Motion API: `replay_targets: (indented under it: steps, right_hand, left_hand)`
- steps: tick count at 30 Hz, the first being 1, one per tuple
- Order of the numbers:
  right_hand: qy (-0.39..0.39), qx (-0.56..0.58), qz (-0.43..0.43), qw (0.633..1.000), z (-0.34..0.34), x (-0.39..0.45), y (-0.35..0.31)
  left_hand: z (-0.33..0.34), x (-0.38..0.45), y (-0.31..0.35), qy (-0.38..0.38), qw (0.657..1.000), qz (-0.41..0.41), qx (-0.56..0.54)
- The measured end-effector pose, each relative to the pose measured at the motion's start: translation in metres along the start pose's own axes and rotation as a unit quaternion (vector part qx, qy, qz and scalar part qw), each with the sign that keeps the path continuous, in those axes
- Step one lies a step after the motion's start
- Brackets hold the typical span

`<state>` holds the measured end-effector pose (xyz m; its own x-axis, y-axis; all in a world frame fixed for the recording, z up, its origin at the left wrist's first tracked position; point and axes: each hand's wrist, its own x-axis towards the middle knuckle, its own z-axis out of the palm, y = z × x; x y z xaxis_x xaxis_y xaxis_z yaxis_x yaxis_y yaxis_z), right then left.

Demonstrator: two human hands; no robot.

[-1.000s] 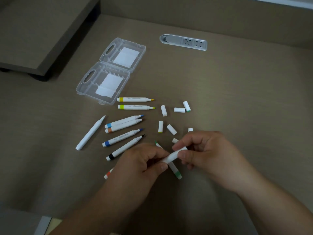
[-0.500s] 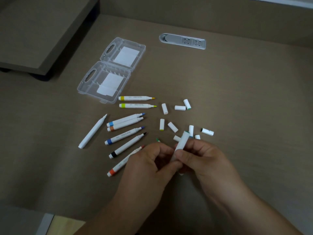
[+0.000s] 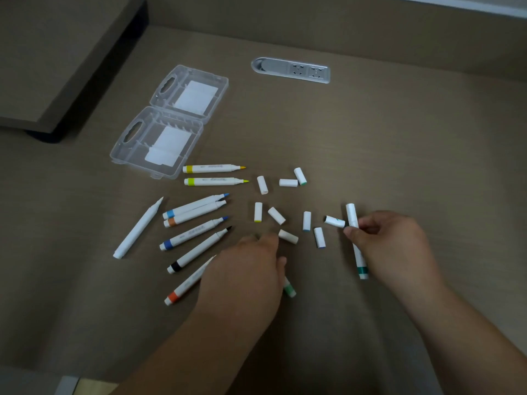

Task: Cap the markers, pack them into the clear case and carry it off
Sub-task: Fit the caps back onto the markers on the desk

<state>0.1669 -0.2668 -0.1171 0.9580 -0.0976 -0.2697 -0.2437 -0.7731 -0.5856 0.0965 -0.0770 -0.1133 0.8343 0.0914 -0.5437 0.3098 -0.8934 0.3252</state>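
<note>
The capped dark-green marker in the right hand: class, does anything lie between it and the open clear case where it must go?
Yes. The capped marker, held by the right hand, is far right of the clear case. Between them on the table lie loose caps and uncapped markers; lifting it over them avoids all.

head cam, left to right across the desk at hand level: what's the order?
Plain white marker → black-banded marker → left hand → blue-tipped cap → capped teal-banded marker → right hand.
</note>
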Motion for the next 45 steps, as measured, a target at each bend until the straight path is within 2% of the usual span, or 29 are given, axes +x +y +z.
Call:
replay_targets:
  steps: [4,7,11,14,18,21,23,25,26,27,28,30,31,34,36,37,38,39,41,42,43,45]
  right_hand:
    - [0.006,-0.051,-0.009,0.999,0.001,0.006,0.006]
    - [0.018,-0.079,-0.02,0.996,0.002,0.008,0.007]
    - [0.069,-0.078,-0.101,0.989,0.002,0.001,-0.001]
    - [0.041,-0.049,-0.143,0.988,0.009,-0.01,-0.012]
    - [-0.025,-0.085,-0.155,0.984,0.027,-0.014,-0.022]
    - [-0.038,-0.096,-0.157,0.982,0.032,-0.012,-0.024]
    - [-0.04,-0.054,-0.148,0.987,0.031,-0.014,-0.024]
    - [-0.069,0.078,-0.07,0.992,0.026,-0.017,-0.029]
    - [-0.107,0.182,0.004,0.977,0.023,-0.018,-0.034]
    - [-0.161,0.292,0.087,0.939,0.021,-0.02,-0.039]
    - [-0.214,0.384,0.162,0.884,0.019,-0.021,-0.043]
    - [-0.283,0.482,0.27,0.784,0.017,-0.023,-0.049]
    - [-0.3,0.502,0.299,0.754,0.016,-0.024,-0.051]
    - [-0.319,0.521,0.327,0.721,0.018,-0.027,-0.054]
    - [-0.314,0.518,0.322,0.728,0.019,-0.029,-0.054]
    - [-0.303,0.509,0.311,0.743,0.021,-0.029,-0.052]
    - [-0.285,0.488,0.288,0.773,0.023,-0.029,-0.05]
    - [-0.26,0.448,0.248,0.819,0.025,-0.028,-0.047]
    - [-0.19,0.293,0.13,0.928,0.03,-0.025,-0.039]
    - [-0.15,0.19,0.061,0.968,0.032,-0.024,-0.034]
    - [-0.115,0.096,-0.003,0.989,0.034,-0.024,-0.029]
    - [-0.082,-0.016,-0.075,0.994,0.036,-0.024,-0.024]
  left_hand:
    - [0.004,0.001,0.002,0.043,0.999,0.001,0.017]
    - [0.003,0.001,0.001,0.048,0.999,-0.007,0.003]
    - [0.0,-0.001,0.0,0.091,0.994,-0.015,-0.053]
    - [-0.004,-0.005,0.001,0.117,0.985,-0.018,-0.127]
    - [-0.006,-0.006,0.002,0.18,0.955,-0.019,-0.235]
    - [-0.007,-0.002,0.003,0.208,0.919,-0.031,-0.334]
    - [-0.009,0.001,0.003,0.205,0.892,-0.029,-0.403]
    - [-0.01,0.006,0.001,0.185,0.87,-0.032,-0.455]
    - [-0.011,0.008,0.0,0.171,0.86,-0.038,-0.48]
    - [-0.012,0.01,0.0,0.158,0.845,-0.041,-0.51]
    - [-0.013,0.011,0.001,0.146,0.825,-0.042,-0.544]
    - [-0.016,0.013,0.003,0.129,0.793,-0.038,-0.595]
    - [-0.017,0.014,0.004,0.125,0.785,-0.034,-0.606]
    - [-0.017,0.015,0.003,0.121,0.769,-0.032,-0.627]
    - [-0.016,0.015,0.0,0.123,0.772,-0.027,-0.623]
    - [-0.016,0.015,-0.001,0.124,0.777,-0.024,-0.617]
    - [-0.017,0.015,-0.003,0.125,0.781,-0.024,-0.611]
    - [-0.017,0.015,-0.005,0.127,0.785,-0.027,-0.606]
    - [-0.016,0.015,-0.011,0.134,0.786,-0.035,-0.602]
    - [-0.015,0.015,-0.013,0.137,0.785,-0.04,-0.603]
    - [-0.014,0.015,-0.015,0.138,0.782,-0.045,-0.607]
    - [-0.012,0.015,-0.017,0.139,0.771,-0.051,-0.62]
